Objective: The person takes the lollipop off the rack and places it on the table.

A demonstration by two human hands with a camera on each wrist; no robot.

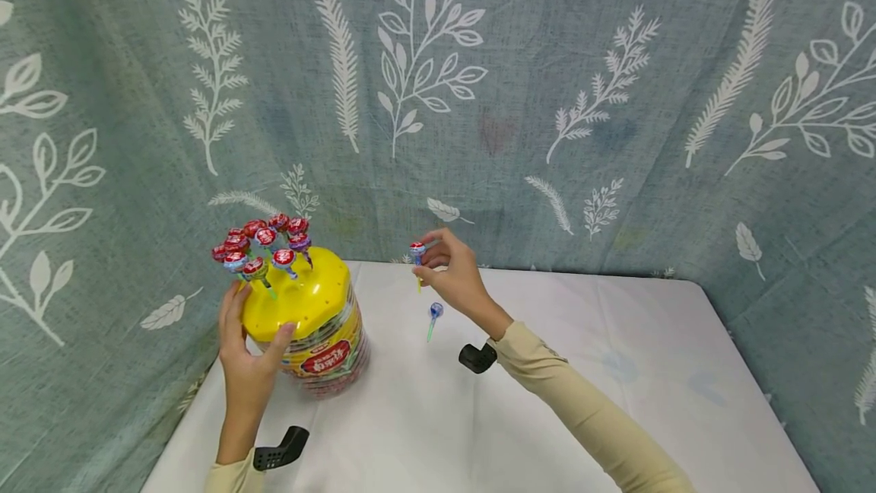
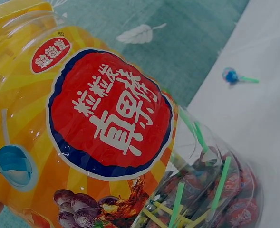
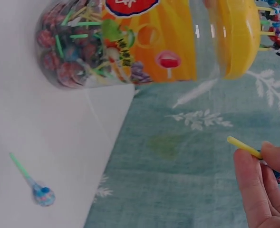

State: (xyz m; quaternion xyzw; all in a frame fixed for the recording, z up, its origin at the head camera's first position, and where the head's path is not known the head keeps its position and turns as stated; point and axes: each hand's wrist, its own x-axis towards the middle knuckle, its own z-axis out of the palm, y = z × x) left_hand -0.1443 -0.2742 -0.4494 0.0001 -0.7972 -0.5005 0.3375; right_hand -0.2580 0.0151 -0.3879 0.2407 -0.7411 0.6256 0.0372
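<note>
A clear plastic jar [image 1: 328, 356] with a yellow lid [image 1: 311, 297] stands at the left of the table. Several wrapped lollipops [image 1: 265, 237] stick upright out of the lid. My left hand [image 1: 249, 367] grips the lid's near side, thumb on the front edge and fingers round the left. To the right of the jar, my right hand [image 1: 452, 272] pinches a lollipop [image 1: 417, 251] by its yellow stick [image 3: 244, 147], head up in the head view. Below that hand, a blue-wrapped lollipop [image 1: 436, 312] with a green stick lies on the table.
More lollipops [image 3: 73, 57] with green and yellow sticks lie inside the jar's bottom. The white-covered table [image 1: 616, 379] ends at the back against a leaf-patterned teal cloth [image 1: 479, 135]. Black cameras [image 1: 477, 358] are strapped at both wrists.
</note>
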